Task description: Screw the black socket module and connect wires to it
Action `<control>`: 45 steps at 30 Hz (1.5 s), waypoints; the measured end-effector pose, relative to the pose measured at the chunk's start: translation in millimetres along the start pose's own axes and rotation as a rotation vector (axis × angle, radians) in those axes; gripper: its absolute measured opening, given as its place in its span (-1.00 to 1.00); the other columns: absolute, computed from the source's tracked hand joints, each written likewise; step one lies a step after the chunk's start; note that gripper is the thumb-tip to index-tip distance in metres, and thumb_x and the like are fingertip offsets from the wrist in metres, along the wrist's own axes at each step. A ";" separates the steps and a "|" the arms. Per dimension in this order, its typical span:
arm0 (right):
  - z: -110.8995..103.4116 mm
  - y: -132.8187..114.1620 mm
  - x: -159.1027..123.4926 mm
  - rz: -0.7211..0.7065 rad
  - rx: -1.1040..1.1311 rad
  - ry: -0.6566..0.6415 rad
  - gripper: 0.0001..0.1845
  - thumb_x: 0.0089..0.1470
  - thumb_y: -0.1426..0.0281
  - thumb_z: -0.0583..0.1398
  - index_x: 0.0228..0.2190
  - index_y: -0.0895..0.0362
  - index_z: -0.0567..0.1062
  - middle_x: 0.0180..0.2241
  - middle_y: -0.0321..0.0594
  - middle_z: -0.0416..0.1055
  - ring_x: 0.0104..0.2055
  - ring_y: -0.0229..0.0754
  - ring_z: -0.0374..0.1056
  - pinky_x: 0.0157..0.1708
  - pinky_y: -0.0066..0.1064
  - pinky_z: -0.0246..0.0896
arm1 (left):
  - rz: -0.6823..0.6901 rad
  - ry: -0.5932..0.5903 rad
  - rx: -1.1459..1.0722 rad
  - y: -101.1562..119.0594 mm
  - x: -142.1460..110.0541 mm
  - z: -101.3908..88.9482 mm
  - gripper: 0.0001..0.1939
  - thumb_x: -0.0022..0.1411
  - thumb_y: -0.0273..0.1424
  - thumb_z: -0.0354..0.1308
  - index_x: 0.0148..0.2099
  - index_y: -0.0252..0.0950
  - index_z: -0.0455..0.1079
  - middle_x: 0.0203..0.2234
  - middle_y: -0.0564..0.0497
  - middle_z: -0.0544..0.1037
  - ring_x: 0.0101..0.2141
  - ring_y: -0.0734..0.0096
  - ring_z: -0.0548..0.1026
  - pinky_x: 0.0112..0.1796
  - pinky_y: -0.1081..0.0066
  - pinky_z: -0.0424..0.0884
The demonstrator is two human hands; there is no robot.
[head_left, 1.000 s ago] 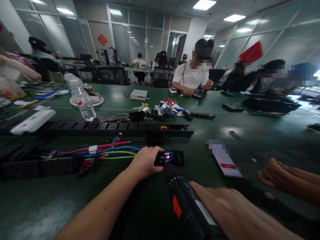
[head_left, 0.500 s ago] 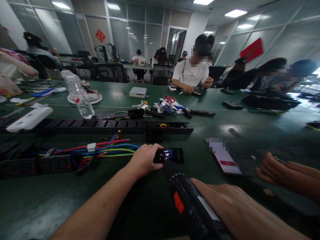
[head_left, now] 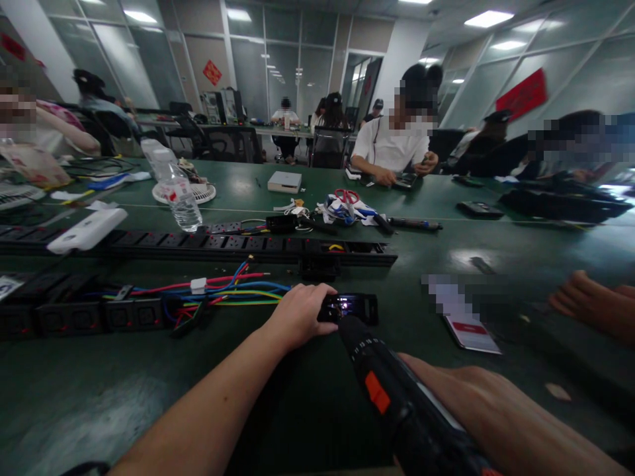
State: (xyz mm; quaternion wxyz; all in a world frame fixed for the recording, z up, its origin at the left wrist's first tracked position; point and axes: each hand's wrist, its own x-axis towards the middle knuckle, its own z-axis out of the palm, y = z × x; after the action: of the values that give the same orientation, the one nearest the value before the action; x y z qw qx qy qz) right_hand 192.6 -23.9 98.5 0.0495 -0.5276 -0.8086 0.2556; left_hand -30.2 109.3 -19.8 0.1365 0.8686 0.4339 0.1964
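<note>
My left hand (head_left: 303, 314) grips the left end of a small black housing (head_left: 364, 308) that lies on the green table. Wrapped around a black power drill (head_left: 391, 390) with an orange switch is my right hand (head_left: 456, 390); most of its fingers are hidden behind the tool. The drill's front end reaches into the housing, where a light shines on the parts inside. Just what its bit touches is too small to tell. Red, blue and yellow-green wires (head_left: 248, 291) run from a black socket strip (head_left: 133, 312) toward my left hand.
Behind the wires stretches a long black socket strip (head_left: 248, 248). A phone (head_left: 466, 324) lies to the right, near another person's hand (head_left: 585, 297). Farther back are a water bottle (head_left: 181, 198), red-handled scissors (head_left: 347, 195) and a white box (head_left: 284, 182). Across the table sits a person in white.
The whole scene has shifted right in view as the head turned slightly left. Both my hands keep their holds. The other person's hand at right has drawn toward the picture's edge.
</note>
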 end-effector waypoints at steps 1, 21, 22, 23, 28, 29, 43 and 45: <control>1.5 0.2 0.2 0.010 0.009 -0.034 -0.37 -0.07 0.20 0.23 0.09 -0.12 0.37 -0.11 -0.32 0.44 -0.17 -0.14 0.45 -0.32 -0.48 0.48 | 0.000 0.000 -0.001 -0.1 0.0 0.4 -0.44 0.08 -0.15 0.31 0.09 -0.17 0.29 -0.11 -0.02 0.52 -0.13 0.12 0.45 -0.10 0.22 0.36; 11.5 4.6 0.0 0.112 0.066 -0.192 -0.46 0.01 0.21 0.09 0.08 -0.15 0.31 -0.01 -0.32 0.38 -0.10 -0.16 0.42 -0.11 -0.35 0.43 | 0.007 -0.023 -0.019 5.1 -1.9 -6.8 -0.44 0.08 -0.20 0.33 0.10 -0.21 0.28 -0.09 -0.05 0.51 -0.10 0.14 0.45 -0.07 0.25 0.33; 11.8 5.0 0.3 0.118 0.061 -0.198 -0.44 0.01 0.19 0.07 0.10 -0.16 0.29 0.02 -0.32 0.36 -0.09 -0.15 0.41 -0.09 -0.32 0.42 | 0.008 -0.024 -0.020 5.3 -1.6 -7.1 -0.44 0.08 -0.20 0.33 0.10 -0.21 0.28 -0.09 -0.04 0.51 -0.10 0.14 0.45 -0.07 0.25 0.33; 12.0 5.6 0.6 0.121 0.061 -0.208 -0.43 0.02 0.17 0.05 0.11 -0.16 0.28 0.03 -0.32 0.34 -0.08 -0.14 0.41 -0.08 -0.30 0.42 | 0.013 -0.026 -0.020 5.4 -1.4 -7.3 -0.44 0.08 -0.21 0.33 0.09 -0.21 0.28 -0.09 -0.04 0.51 -0.10 0.14 0.46 -0.07 0.25 0.33; 12.4 10.9 1.5 0.106 0.019 -0.200 -0.38 0.01 0.18 0.01 0.15 -0.15 0.24 -0.02 -0.36 0.38 -0.10 -0.12 0.41 -0.16 -0.28 0.45 | 0.026 -0.015 -0.025 5.4 -1.6 -8.1 -0.46 0.09 -0.21 0.33 0.07 -0.23 0.30 -0.10 -0.05 0.52 -0.12 0.14 0.46 -0.08 0.25 0.33; 12.1 11.7 1.8 0.102 0.020 -0.191 -0.38 0.01 0.19 0.02 0.16 -0.15 0.23 -0.01 -0.36 0.37 -0.09 -0.13 0.41 -0.15 -0.30 0.45 | 0.028 -0.012 -0.024 5.3 -1.8 -8.2 -0.46 0.09 -0.21 0.33 0.07 -0.23 0.30 -0.10 -0.05 0.52 -0.12 0.14 0.46 -0.09 0.25 0.33; 19.4 -4.0 11.1 0.015 -0.104 0.222 -0.54 -0.10 0.28 0.24 -0.09 0.05 0.52 -0.38 -0.12 0.47 -0.31 -0.01 0.45 -0.41 -0.41 0.45 | 0.013 -0.028 -0.025 5.6 -1.0 -7.4 -0.44 0.09 -0.22 0.33 0.10 -0.21 0.28 -0.08 -0.05 0.52 -0.09 0.15 0.46 -0.06 0.25 0.32; 18.9 -0.5 9.0 0.015 -0.087 0.203 -0.53 -0.10 0.28 0.23 -0.08 0.04 0.51 -0.33 -0.12 0.48 -0.28 -0.01 0.46 -0.38 -0.40 0.46 | 0.008 -0.032 -0.026 5.4 -1.5 -7.6 -0.44 0.09 -0.22 0.33 0.10 -0.21 0.28 -0.08 -0.05 0.51 -0.09 0.15 0.46 -0.06 0.25 0.32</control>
State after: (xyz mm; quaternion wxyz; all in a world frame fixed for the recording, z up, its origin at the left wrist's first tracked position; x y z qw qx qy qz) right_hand 181.6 -23.0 80.7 0.1063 -0.5584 -0.8058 0.1660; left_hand -30.7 105.4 -11.2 0.1539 0.8714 0.4259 0.1887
